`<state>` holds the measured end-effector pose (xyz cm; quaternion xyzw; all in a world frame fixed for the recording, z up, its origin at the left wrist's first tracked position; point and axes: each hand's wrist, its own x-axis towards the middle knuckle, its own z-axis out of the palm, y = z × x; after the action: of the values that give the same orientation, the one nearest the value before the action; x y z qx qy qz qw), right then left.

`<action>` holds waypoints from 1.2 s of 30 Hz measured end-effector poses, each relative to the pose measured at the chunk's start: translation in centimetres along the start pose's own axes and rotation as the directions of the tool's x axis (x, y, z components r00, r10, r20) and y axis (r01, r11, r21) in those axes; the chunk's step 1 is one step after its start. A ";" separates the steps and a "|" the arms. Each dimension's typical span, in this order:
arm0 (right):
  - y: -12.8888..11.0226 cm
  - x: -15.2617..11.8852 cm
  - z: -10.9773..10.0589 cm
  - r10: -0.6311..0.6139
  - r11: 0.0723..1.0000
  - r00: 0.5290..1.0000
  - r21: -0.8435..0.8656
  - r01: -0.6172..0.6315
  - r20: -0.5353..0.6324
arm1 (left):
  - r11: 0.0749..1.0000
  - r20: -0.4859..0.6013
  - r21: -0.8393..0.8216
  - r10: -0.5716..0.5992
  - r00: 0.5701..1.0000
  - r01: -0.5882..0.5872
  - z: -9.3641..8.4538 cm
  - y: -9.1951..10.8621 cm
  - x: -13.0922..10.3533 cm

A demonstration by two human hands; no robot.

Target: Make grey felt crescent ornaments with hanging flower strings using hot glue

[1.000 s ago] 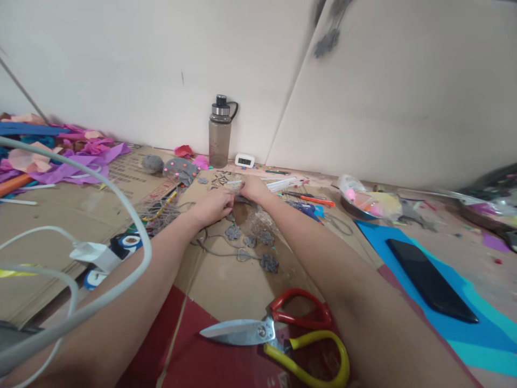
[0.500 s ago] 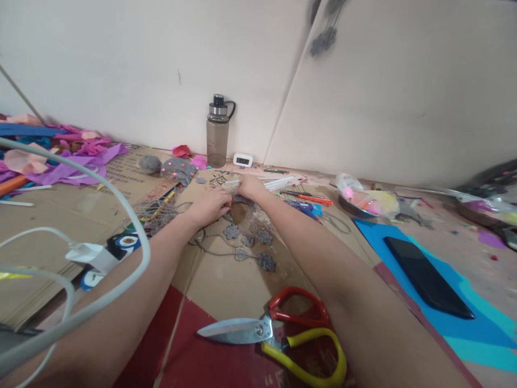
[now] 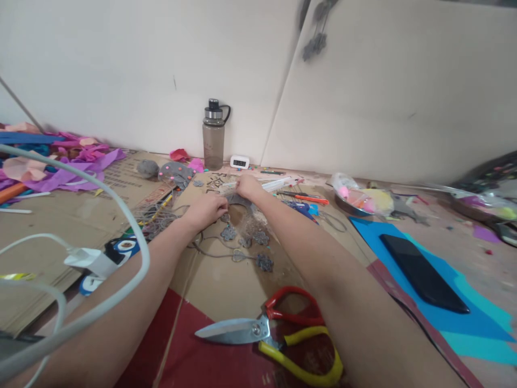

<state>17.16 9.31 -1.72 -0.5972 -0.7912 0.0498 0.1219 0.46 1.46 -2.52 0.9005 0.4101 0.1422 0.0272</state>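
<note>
Cardboard (image 3: 218,285) supported the scissors (image 3: 232,331), positioned nearest the camera. Left hand (image 3: 205,210) was located beside the curved grey piece (image 3: 239,201); right hand (image 3: 248,188) was located at its far edge. Fingers on both were bent; fingertip closure could not be determined. Grey flower shapes (image 3: 265,262) lay on the cardboard, nearer the camera than the curved piece.
</note>
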 end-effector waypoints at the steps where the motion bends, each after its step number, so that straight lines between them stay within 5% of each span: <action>1: 0.2 -0.2 -0.1 -0.001 1.000 1.000 0.009 0.001 -0.025 | 1.000 -0.001 -0.005 -0.006 1.000 0.006 0.0 0.0 0.0; 7: 1.1 -2.3 -0.8 -0.117 0.968 0.972 0.194 0.157 -0.201 | 0.998 0.001 -0.058 0.002 1.000 -0.002 0.5 -0.6 0.3; 11: 0.8 -3.0 -0.6 -0.138 0.950 0.983 0.264 0.165 -0.119 | 0.998 -0.009 -0.061 0.008 1.000 -0.009 0.6 -0.9 0.3; 22: -0.7 -2.4 -0.4 -0.092 0.995 0.995 0.051 0.089 0.045 | 0.997 -0.013 -0.067 -0.048 0.999 0.047 0.8 -0.8 0.1; 36: -0.9 -2.4 -0.6 -0.063 0.998 0.992 0.023 0.061 0.105 | 0.999 -0.013 -0.048 -0.022 1.000 0.022 0.7 -0.6 0.1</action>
<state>17.09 6.69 -1.28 -0.5677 -0.8141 0.0856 0.0872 0.31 1.98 -3.24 0.8941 0.4166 0.1575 0.0475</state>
